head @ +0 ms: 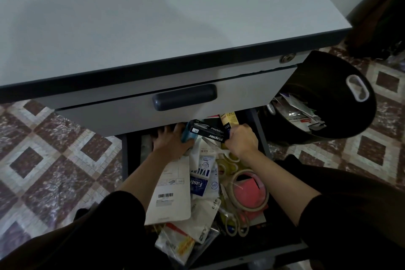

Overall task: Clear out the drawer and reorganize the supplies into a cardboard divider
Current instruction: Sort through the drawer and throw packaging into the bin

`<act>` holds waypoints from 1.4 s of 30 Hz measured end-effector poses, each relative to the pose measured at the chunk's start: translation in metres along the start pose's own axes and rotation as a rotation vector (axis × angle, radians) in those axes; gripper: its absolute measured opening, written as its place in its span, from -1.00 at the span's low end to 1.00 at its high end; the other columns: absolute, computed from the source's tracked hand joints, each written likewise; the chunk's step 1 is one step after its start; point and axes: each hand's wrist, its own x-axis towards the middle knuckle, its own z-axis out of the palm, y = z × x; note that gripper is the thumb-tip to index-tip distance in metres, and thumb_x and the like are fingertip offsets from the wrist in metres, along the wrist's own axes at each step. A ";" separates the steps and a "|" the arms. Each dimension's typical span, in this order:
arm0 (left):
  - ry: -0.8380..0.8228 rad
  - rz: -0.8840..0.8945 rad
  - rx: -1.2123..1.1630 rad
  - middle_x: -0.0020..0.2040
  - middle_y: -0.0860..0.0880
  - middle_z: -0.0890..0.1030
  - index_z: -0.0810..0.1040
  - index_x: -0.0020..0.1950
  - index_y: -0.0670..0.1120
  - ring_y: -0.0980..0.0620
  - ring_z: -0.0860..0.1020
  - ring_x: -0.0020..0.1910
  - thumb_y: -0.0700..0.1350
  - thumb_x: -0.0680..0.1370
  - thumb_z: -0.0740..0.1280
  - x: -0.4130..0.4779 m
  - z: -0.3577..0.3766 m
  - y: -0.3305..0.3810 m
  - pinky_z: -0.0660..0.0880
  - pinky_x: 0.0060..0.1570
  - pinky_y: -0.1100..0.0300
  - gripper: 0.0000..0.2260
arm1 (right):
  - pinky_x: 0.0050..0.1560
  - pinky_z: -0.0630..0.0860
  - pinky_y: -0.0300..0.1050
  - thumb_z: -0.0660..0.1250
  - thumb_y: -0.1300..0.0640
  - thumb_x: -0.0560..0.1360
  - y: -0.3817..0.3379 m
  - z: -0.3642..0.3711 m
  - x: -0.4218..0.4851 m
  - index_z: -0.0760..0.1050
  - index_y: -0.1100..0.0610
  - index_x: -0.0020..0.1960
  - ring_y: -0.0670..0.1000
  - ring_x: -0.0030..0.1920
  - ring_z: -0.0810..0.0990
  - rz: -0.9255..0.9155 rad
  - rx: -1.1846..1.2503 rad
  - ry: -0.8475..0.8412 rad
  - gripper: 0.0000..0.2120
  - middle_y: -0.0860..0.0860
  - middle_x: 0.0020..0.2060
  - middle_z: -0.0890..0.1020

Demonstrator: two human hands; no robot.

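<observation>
Crowded drawer [261,136] hems right hand [242,138] gripping stapler box [208,132].

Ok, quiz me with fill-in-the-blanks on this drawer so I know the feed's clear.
The box in the right hand reads ____.
The tape roll lies on the drawer's ____ side.
The barcode is on a ____ envelope.
The bin is coloured ____.
Missing words: stapler; right; white; black.

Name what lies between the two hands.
Head view: a black stapler box spans the gap from left hand to right hand, with a blue box beside it.
</observation>
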 end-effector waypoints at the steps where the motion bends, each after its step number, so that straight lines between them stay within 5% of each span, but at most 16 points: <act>1: 0.032 0.023 -0.032 0.41 -0.15 0.26 0.14 0.45 0.05 -0.21 0.25 0.35 0.19 0.51 0.25 -0.003 0.001 -0.001 0.29 0.30 -0.11 -0.42 | -0.14 0.50 -0.10 0.35 0.18 0.44 -0.001 -0.001 -0.001 0.54 0.23 0.12 0.17 -0.05 0.57 -0.003 -0.023 -0.009 -0.73 0.18 0.10 0.48; 6: 0.075 0.137 -0.171 0.30 -0.09 0.45 0.22 0.38 0.08 -0.13 0.43 0.23 0.08 0.50 0.33 -0.013 0.010 -0.002 0.43 0.15 0.01 -0.50 | 0.03 0.44 -0.04 0.44 -0.16 0.34 -0.010 -0.003 -0.005 0.41 0.21 0.21 0.18 0.14 0.44 -0.025 -0.114 -0.100 -0.39 0.16 0.19 0.34; 10: 0.098 0.209 -0.134 0.20 -0.06 0.54 0.26 0.34 0.07 -0.05 0.55 0.07 0.01 0.54 0.28 -0.022 0.014 0.004 0.48 -0.03 0.15 -0.60 | 0.03 0.46 -0.04 0.40 -0.33 0.28 -0.017 0.002 -0.005 0.40 0.19 0.28 0.18 0.17 0.43 -0.007 -0.098 -0.016 -0.22 0.15 0.19 0.37; 14: 0.109 0.213 -0.111 0.15 -0.04 0.57 0.28 0.32 0.07 -0.01 0.57 0.02 0.00 0.54 0.29 -0.025 0.016 0.002 0.45 -0.08 0.20 -0.62 | 0.06 0.48 0.04 0.39 -0.20 0.40 -0.023 0.007 -0.006 0.29 0.18 0.34 0.19 0.22 0.40 -0.036 -0.127 0.038 -0.31 0.18 0.25 0.35; 17: 0.125 0.236 -0.060 0.10 -0.02 0.61 0.33 0.28 0.06 -0.03 0.58 0.02 0.01 0.54 0.28 -0.027 0.016 0.000 0.45 0.15 0.07 -0.67 | 0.06 0.48 0.03 0.37 -0.12 0.45 -0.021 0.007 -0.007 0.30 0.15 0.36 0.19 0.23 0.40 -0.052 -0.100 0.077 -0.41 0.17 0.26 0.37; 22: 0.179 0.298 0.025 0.05 0.04 0.60 0.40 0.19 0.07 0.02 0.54 0.09 0.02 0.54 0.27 -0.038 0.013 0.000 0.13 0.40 0.08 -0.77 | 0.02 0.48 -0.02 0.40 0.02 0.44 -0.017 -0.004 -0.015 0.32 0.16 0.28 0.16 0.16 0.50 -0.085 -0.040 0.122 -0.50 0.14 0.18 0.49; 26: 0.240 0.337 0.081 0.01 0.08 0.62 0.46 0.14 0.09 0.08 0.54 0.08 -0.01 0.51 0.30 -0.054 0.004 0.004 0.00 0.43 0.11 -0.79 | -0.20 0.41 -0.09 0.44 0.11 0.40 -0.017 -0.016 -0.028 0.22 0.15 0.21 0.16 0.03 0.56 -0.103 0.033 0.136 -0.48 0.13 0.08 0.54; 34: 0.295 0.385 0.253 0.07 0.03 0.60 0.43 0.28 0.04 0.05 0.49 0.15 -0.06 0.51 0.28 -0.105 -0.019 0.022 -0.14 0.46 0.06 -0.67 | -0.13 0.43 -0.11 0.41 0.10 0.42 -0.007 -0.044 -0.068 0.40 0.18 0.16 0.17 0.06 0.58 -0.078 0.020 0.117 -0.62 0.13 0.03 0.59; 39: 0.331 0.432 0.272 0.15 0.04 0.58 0.40 0.32 0.06 0.05 0.48 0.20 -0.01 0.52 0.30 -0.124 -0.028 0.029 -0.08 0.47 0.05 -0.63 | -0.08 0.50 -0.09 0.44 0.08 0.35 0.008 -0.060 -0.089 0.47 0.17 0.11 0.18 0.03 0.59 -0.025 0.060 0.102 -0.62 0.12 -0.01 0.60; 42: 0.346 0.448 0.223 0.13 0.03 0.60 0.42 0.32 0.06 0.02 0.52 0.12 -0.02 0.52 0.30 -0.134 -0.034 0.035 0.23 0.32 0.16 -0.64 | -0.14 0.54 -0.10 0.45 0.04 0.31 0.016 -0.068 -0.097 0.51 0.15 0.04 0.12 -0.05 0.60 -0.018 0.106 0.075 -0.64 0.08 -0.06 0.62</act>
